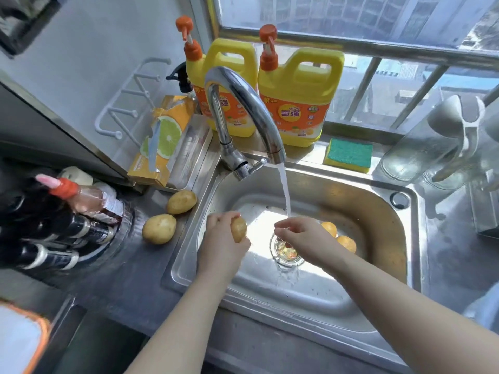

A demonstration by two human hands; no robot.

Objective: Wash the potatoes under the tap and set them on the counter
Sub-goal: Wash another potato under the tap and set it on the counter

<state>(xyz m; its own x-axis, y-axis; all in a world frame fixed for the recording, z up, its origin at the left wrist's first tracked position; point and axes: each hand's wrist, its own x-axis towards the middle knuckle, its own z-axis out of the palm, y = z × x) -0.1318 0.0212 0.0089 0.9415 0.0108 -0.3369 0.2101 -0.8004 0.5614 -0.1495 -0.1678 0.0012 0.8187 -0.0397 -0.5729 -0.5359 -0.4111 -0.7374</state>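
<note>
Steel sink: left hand grips a potato; right hand, loosely curled and empty, half-hides two potatoes.

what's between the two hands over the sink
In the head view, only bare sink floor lies between the left hand, holding a potato, and the right hand.

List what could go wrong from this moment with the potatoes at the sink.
1. The wet potato in the left hand may slip back into the sink.
2. The two washed potatoes lie near the sink's rim and could roll in.
3. Water hitting the right hand may splash the counter.
</note>
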